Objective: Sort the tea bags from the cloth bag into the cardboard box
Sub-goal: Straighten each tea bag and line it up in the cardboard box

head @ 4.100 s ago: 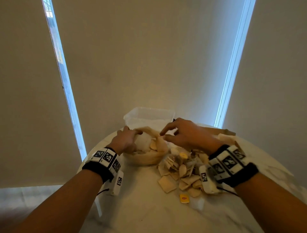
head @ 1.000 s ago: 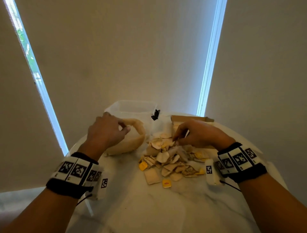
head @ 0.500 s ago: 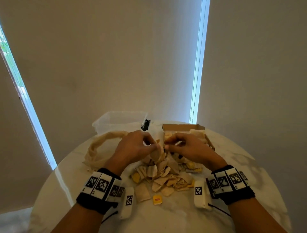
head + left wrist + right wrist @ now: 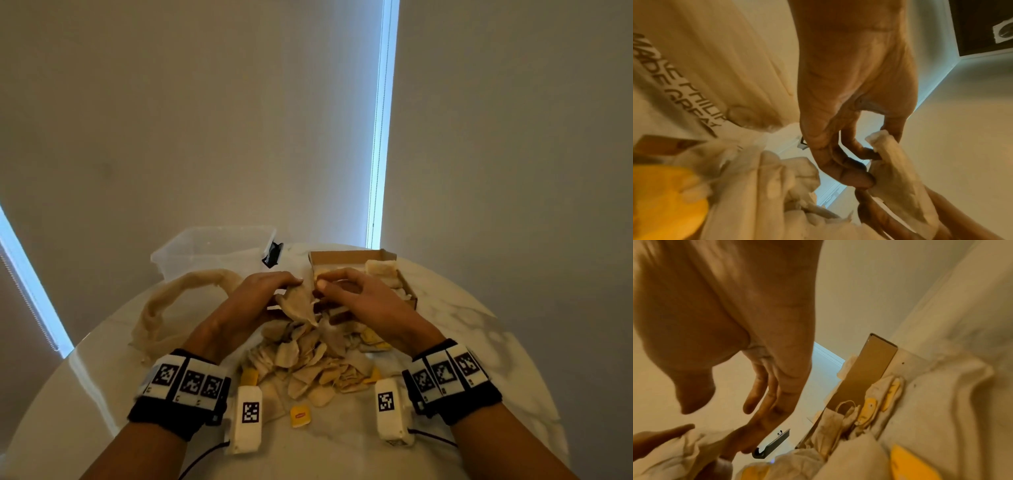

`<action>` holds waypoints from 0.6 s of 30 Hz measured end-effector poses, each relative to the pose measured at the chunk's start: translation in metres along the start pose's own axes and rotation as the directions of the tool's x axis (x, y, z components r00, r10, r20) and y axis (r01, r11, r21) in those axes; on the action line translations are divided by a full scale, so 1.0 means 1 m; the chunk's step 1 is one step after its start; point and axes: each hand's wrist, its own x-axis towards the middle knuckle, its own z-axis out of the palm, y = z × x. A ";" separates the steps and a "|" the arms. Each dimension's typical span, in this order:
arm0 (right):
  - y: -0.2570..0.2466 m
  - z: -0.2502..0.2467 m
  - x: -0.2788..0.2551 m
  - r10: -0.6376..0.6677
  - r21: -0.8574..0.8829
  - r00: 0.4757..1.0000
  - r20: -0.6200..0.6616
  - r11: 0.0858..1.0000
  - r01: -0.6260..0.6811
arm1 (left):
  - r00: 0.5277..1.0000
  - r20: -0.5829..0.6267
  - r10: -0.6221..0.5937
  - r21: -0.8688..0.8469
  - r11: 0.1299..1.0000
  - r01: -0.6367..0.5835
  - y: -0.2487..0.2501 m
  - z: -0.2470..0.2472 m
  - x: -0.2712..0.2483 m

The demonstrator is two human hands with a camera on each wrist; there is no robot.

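Loose tea bags with yellow tags lie heaped on the round white table. The limp cloth bag lies left of the heap. Behind the heap on the right, the open cardboard box holds several tea bags. My left hand pinches one tea bag by its top edge, lifted just above the heap. My right hand is beside it with loosely extended fingers that touch the same bag from below. In the right wrist view the box wall stands just beyond those fingers.
A clear plastic tub stands at the back left, with a black clip on its right corner. One yellow tag lies alone near the front. Roller blinds hang close behind the table.
My left hand has left the cloth bag and come right to the heap, where it took hold of a tea bag. Both hands have met in front of the box.
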 end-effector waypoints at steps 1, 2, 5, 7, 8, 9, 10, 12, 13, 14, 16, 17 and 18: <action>-0.001 0.001 0.000 0.023 0.038 0.999 0.028 0.999 -0.024 | 1.000 0.012 0.016 -0.024 1.000 -0.015 -0.001 -0.002 -0.001; -0.003 0.003 0.000 0.046 0.048 0.997 0.063 0.998 -0.050 | 0.999 0.015 0.030 -0.047 0.998 -0.029 -0.002 -0.003 -0.002; -0.007 0.008 0.004 0.087 0.049 0.988 0.126 0.994 -0.094 | 0.998 -0.009 0.070 -0.069 0.995 -0.070 -0.003 -0.004 -0.005; -0.015 0.008 0.010 0.095 0.053 0.986 0.138 0.993 -0.103 | 0.997 -0.025 0.072 -0.092 0.993 -0.074 -0.004 -0.005 -0.007; -0.018 0.007 0.014 0.093 0.053 0.987 0.130 0.993 -0.101 | 0.998 -0.025 0.065 -0.109 0.992 -0.068 -0.005 -0.005 -0.008; -0.021 0.007 0.017 0.089 0.056 0.990 0.114 0.994 -0.096 | 0.998 -0.016 0.055 -0.121 0.991 -0.056 -0.006 -0.006 -0.009; -0.023 0.006 0.020 0.084 0.070 0.993 0.087 0.993 -0.090 | 0.999 0.001 0.046 -0.129 0.991 -0.046 -0.007 -0.007 -0.010; -0.019 0.007 0.020 0.063 0.142 0.997 0.038 0.988 -0.068 | 0.998 0.030 0.059 -0.146 0.988 -0.054 -0.009 -0.008 -0.011; -0.015 0.009 0.019 0.054 0.175 0.998 0.029 0.983 -0.058 | 0.997 0.031 0.075 -0.158 0.985 -0.069 -0.010 -0.008 -0.010; -0.012 0.011 0.016 0.050 0.192 0.998 0.026 0.980 -0.054 | 0.996 0.028 0.087 -0.164 0.983 -0.081 -0.011 -0.008 -0.009; -0.007 0.016 0.012 0.036 0.217 0.999 0.017 0.975 -0.039 | 0.995 0.016 0.094 -0.170 0.981 -0.090 -0.011 -0.008 -0.009; -0.007 0.016 0.010 0.007 0.216 1.000 0.011 0.976 -0.009 | 0.996 -0.003 0.092 -0.182 0.979 -0.091 -0.011 -0.008 -0.009; -0.007 0.016 0.009 -0.040 0.183 0.999 0.009 0.982 0.038 | 0.996 -0.029 0.089 -0.200 0.975 -0.093 -0.011 -0.008 -0.009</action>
